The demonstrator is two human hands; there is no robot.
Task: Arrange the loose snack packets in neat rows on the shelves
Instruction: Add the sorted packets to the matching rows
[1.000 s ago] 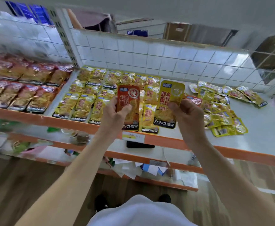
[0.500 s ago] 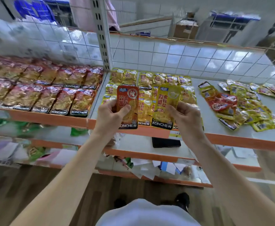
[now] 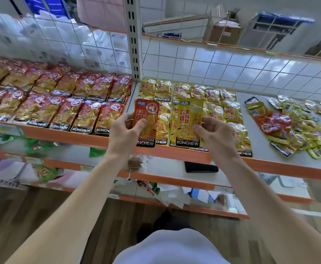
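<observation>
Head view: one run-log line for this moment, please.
left hand: holds red packet | right hand: holds yellow packet | red rows: left bay | yellow rows: behind hands | loose pile: right, unsorted

Left hand (image 3: 125,128) grips a red packet (image 3: 146,119) upright, thumb across its face. Right hand (image 3: 213,132) grips a yellow packet (image 3: 190,119) upright, just beside the red packet with a narrow gap between them. Both are held over the front edge of the top shelf (image 3: 64,133). Left of the post (image 3: 135,35) lie red rows (image 3: 60,103), flat and overlapping. Right of it lie yellow rows (image 3: 213,100). Farther right is a loose pile (image 3: 298,126), mostly yellow, with a red one lying on it. On the lower shelf (image 3: 165,164) lies a black phone (image 3: 200,167).
</observation>
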